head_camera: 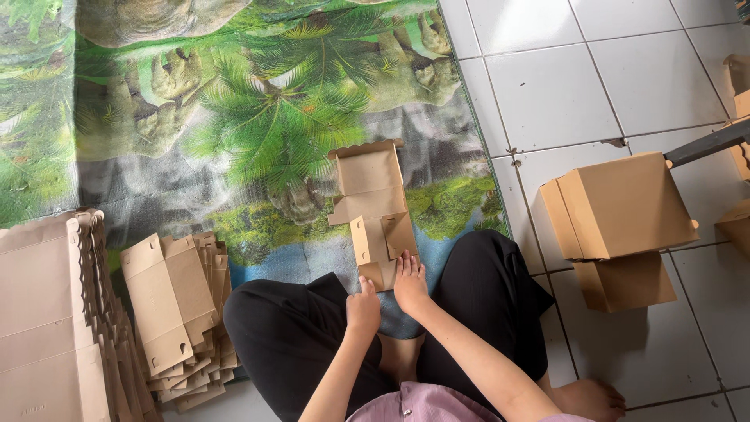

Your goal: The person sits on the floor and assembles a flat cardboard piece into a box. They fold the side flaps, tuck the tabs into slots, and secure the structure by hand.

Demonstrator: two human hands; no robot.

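From the head camera I look down on a person sitting cross-legged on a printed mat (258, 141) with palm trees and rocks on it. Just ahead of the knees lies a flat cardboard box blank (373, 211), part folded: its far end with the scalloped flap lies flat on the mat, and two side panels at the near end stand up.

My right hand (409, 283) rests on the near end of the blank, fingers spread and pressed flat on the cardboard beside the right-hand raised panel. My left hand (363, 306) sits just beside it, at the blank's near left corner, with the fingers curled in; I cannot tell whether it pinches the edge or only touches it.

Left of the blank, past the left knee, a loose pile of smaller flat blanks (181, 320) is fanned out on the mat. Further left of that stands a taller stack of large flat cardboard sheets (47, 312).

Right of the blank, off the mat on the white tiled floor (562, 86), two made-up boxes (621, 207) sit one on top of the other, the upper one larger and overhanging the lower.
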